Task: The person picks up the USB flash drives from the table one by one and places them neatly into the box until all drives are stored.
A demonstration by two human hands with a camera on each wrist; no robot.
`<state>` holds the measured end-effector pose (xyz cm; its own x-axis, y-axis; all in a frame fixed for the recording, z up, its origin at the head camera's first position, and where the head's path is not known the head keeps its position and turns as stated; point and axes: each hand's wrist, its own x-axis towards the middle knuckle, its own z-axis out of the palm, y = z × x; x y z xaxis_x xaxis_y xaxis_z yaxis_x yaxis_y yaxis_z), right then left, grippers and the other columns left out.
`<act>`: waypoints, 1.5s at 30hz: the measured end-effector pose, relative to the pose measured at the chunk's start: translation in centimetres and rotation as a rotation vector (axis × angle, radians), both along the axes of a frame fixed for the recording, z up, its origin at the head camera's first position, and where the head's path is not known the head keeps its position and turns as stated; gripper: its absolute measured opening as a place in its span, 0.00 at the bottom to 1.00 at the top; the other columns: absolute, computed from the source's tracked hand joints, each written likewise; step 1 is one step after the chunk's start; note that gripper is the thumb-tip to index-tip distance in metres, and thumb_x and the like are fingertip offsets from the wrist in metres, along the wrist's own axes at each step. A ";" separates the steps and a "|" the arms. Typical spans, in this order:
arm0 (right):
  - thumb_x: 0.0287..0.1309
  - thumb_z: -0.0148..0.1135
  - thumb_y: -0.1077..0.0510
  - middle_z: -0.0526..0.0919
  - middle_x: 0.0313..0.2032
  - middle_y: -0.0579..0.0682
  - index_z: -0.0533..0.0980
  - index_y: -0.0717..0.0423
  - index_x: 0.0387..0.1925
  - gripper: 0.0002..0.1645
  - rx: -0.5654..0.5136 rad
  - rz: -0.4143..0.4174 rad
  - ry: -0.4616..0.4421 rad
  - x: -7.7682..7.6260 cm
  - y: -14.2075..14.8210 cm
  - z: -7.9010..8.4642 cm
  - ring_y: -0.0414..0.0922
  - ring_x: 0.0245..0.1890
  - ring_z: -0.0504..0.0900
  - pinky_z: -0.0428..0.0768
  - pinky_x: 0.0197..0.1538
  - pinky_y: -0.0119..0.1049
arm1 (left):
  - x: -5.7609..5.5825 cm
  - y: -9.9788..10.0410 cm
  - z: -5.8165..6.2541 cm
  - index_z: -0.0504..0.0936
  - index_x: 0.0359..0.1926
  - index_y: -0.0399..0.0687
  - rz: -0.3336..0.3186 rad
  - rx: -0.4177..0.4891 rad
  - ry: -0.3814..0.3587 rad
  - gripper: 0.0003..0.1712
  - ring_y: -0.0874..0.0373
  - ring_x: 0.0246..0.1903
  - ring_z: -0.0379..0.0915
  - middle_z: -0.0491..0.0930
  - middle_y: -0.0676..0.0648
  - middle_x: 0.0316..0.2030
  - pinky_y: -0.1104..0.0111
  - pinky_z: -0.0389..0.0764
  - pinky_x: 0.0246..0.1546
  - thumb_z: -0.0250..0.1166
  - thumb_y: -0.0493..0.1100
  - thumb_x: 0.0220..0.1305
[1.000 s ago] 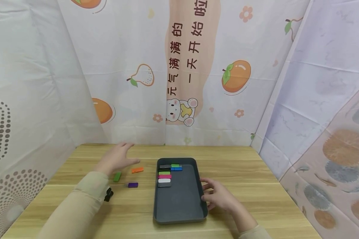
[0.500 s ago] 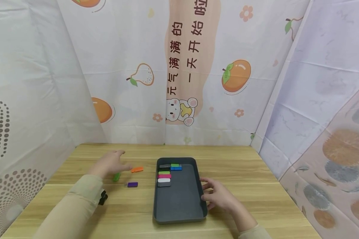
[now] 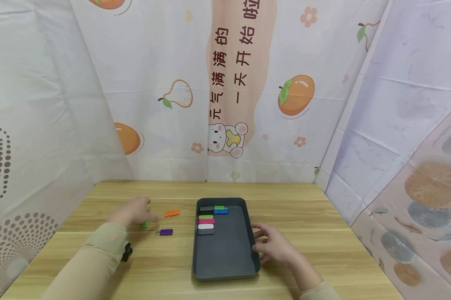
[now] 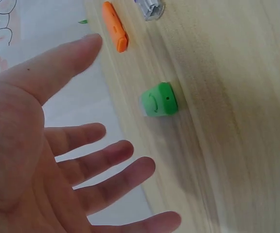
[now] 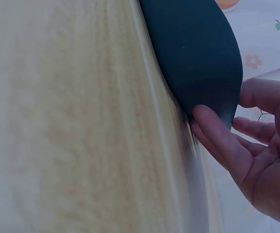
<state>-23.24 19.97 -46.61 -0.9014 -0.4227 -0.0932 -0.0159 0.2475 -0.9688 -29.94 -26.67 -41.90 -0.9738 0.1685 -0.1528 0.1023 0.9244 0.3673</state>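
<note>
My left hand [image 3: 132, 211] hovers over the table's left side, fingers spread and holding nothing. Just beyond its fingertips in the left wrist view lies a green USB flash drive [image 4: 160, 100], which the hand partly hides in the head view. An orange USB flash drive [image 3: 172, 213] and a purple one [image 3: 166, 232] with its metal plug showing lie to the right of that hand. My right hand [image 3: 275, 246] rests its fingertips against the right outer wall of a dark grey tray [image 3: 229, 258]. Several flash drives, including a pink one [image 3: 206, 221], lie in the tray's upper left.
The wooden table [image 3: 307, 208] ends at a printed cloth [image 3: 165, 137] behind, with more cloth hanging on both sides. A small black object [image 3: 126, 252] sits against the left sleeve. A blue flash drive [image 3: 221, 211] forms part of a second column in the tray.
My left hand has moved left and toward me, from near the orange flash drive to over the green one. The right hand and the tray have stayed in place.
</note>
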 end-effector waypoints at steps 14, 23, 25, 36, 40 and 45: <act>0.56 0.65 0.70 0.73 0.55 0.68 0.60 0.63 0.75 0.45 0.028 -0.011 0.007 0.0 -0.1 0.0 0.56 0.47 0.82 0.87 0.30 0.54 | 0.8 -0.3 -0.7 0.72 0.62 0.24 0.054 0.017 -0.064 0.44 0.33 0.53 0.75 0.77 0.29 0.55 0.40 0.77 0.51 0.76 0.51 0.54; 0.56 0.65 0.70 0.73 0.56 0.68 0.60 0.62 0.75 0.46 0.019 -0.015 0.001 -0.1 -0.1 0.0 0.56 0.48 0.82 0.87 0.30 0.55 | 1.2 -0.6 -0.8 0.81 0.37 0.37 0.043 0.010 -0.063 0.16 0.50 0.31 0.71 0.77 0.46 0.31 0.58 0.77 0.31 0.75 0.43 0.54; 0.56 0.65 0.70 0.73 0.56 0.68 0.60 0.62 0.75 0.46 0.018 -0.014 0.000 -0.1 -0.1 0.0 0.56 0.47 0.82 0.87 0.30 0.55 | 1.2 -0.6 -0.9 0.81 0.36 0.38 0.041 0.002 -0.057 0.14 0.50 0.31 0.71 0.77 0.46 0.31 0.59 0.77 0.31 0.75 0.42 0.55; 0.56 0.65 0.71 0.72 0.56 0.69 0.61 0.62 0.75 0.45 0.016 -0.011 -0.004 0.0 -0.1 0.0 0.56 0.47 0.82 0.87 0.30 0.55 | 0.9 -1.1 -1.3 0.81 0.31 0.39 0.019 -0.021 -0.026 0.08 0.51 0.29 0.72 0.78 0.46 0.28 0.60 0.76 0.30 0.71 0.34 0.49; 0.55 0.65 0.71 0.72 0.56 0.69 0.61 0.62 0.75 0.46 0.014 -0.009 -0.009 -0.1 -0.1 0.0 0.56 0.46 0.82 0.87 0.29 0.55 | 0.8 -1.2 -1.3 0.80 0.29 0.40 0.016 -0.035 -0.026 0.07 0.50 0.29 0.71 0.77 0.46 0.28 0.61 0.75 0.30 0.70 0.33 0.48; 0.55 0.66 0.70 0.73 0.55 0.68 0.61 0.62 0.75 0.45 0.015 -0.011 -0.005 -0.2 0.0 -0.1 0.56 0.46 0.82 0.86 0.29 0.55 | 0.7 -1.3 -1.5 0.79 0.27 0.42 0.016 -0.034 -0.030 0.06 0.50 0.28 0.71 0.76 0.46 0.27 0.61 0.73 0.29 0.68 0.31 0.47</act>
<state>-23.48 20.02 -46.72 -0.9056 -0.4112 -0.1042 -0.0077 0.2617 -0.9651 -29.27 -27.96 -43.36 -0.9713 0.1473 -0.1870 0.0770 0.9377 0.3387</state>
